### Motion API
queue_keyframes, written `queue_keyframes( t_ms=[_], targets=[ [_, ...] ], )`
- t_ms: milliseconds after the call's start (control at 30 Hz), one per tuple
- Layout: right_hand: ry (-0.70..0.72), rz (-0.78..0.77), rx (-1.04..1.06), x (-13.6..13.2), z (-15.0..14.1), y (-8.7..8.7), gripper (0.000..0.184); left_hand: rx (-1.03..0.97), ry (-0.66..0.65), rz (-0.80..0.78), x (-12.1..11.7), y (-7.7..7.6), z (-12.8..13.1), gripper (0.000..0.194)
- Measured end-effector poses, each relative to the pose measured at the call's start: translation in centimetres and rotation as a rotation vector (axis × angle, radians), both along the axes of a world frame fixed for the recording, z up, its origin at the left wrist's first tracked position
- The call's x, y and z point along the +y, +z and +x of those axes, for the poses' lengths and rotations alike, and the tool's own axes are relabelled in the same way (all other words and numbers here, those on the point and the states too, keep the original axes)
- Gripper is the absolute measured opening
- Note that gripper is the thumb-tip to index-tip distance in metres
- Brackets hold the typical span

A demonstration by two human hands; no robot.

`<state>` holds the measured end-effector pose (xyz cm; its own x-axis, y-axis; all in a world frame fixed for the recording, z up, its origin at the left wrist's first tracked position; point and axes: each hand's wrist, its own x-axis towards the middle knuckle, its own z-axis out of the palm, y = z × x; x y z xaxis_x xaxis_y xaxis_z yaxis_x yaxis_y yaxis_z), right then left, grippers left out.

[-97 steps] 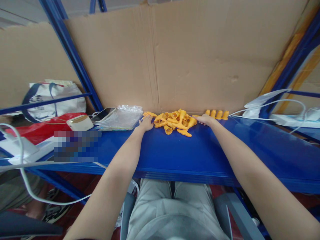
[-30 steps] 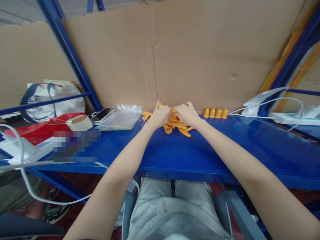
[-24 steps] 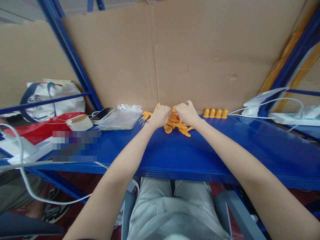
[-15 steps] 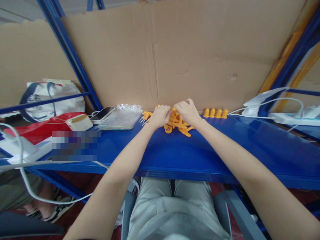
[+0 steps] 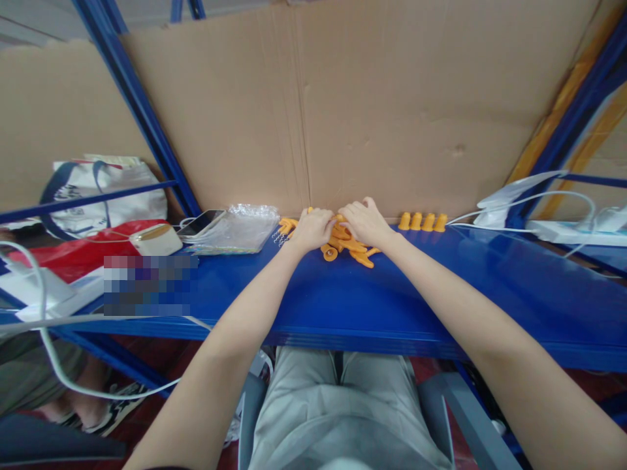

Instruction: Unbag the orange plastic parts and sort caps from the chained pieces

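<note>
My left hand (image 5: 313, 230) and my right hand (image 5: 363, 222) meet over a small heap of orange plastic parts (image 5: 357, 247) on the blue shelf. Both have closed, curled fingers, with an orange plastic piece (image 5: 339, 219) between their fingertips; its shape is mostly hidden. A round, hollow orange cup (image 5: 330, 252) lies on its side at the heap's front. Left of my left hand is an orange hand-shaped part (image 5: 287, 226), beside several thin metal springs (image 5: 281, 237).
Several orange cups (image 5: 423, 222) stand in a row at the right, against the cardboard wall (image 5: 392, 104). Clear plastic bags (image 5: 240, 232), a phone (image 5: 206, 223) and a red bag (image 5: 98, 245) lie left. White cables and a power strip (image 5: 578, 232) are at the right.
My right hand has lowered slightly and moved a little left, closer to my left hand. The orange piece between them is more covered now. My left hand has hardly moved.
</note>
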<state>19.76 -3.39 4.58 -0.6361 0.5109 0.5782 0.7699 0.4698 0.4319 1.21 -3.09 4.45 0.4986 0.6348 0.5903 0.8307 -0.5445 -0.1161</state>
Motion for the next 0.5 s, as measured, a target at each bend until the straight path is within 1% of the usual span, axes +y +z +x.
queue_keyframes(
  t_ms=[133,333,500],
  targets=[
    [-0.022,0.002,0.015,-0.23,-0.15,0.11,0.028,-0.004,0.002,0.005,-0.08,0.09,0.05,0.028],
    [-0.031,-0.011,0.041,-0.35,-0.19,0.07,0.029,-0.01,-0.022,0.033,0.19,-0.08,0.0,0.026],
    [-0.037,0.006,0.052,-0.17,-0.23,0.0,0.032,-0.04,-0.012,-0.002,0.06,0.01,0.14,0.025]
  ],
)
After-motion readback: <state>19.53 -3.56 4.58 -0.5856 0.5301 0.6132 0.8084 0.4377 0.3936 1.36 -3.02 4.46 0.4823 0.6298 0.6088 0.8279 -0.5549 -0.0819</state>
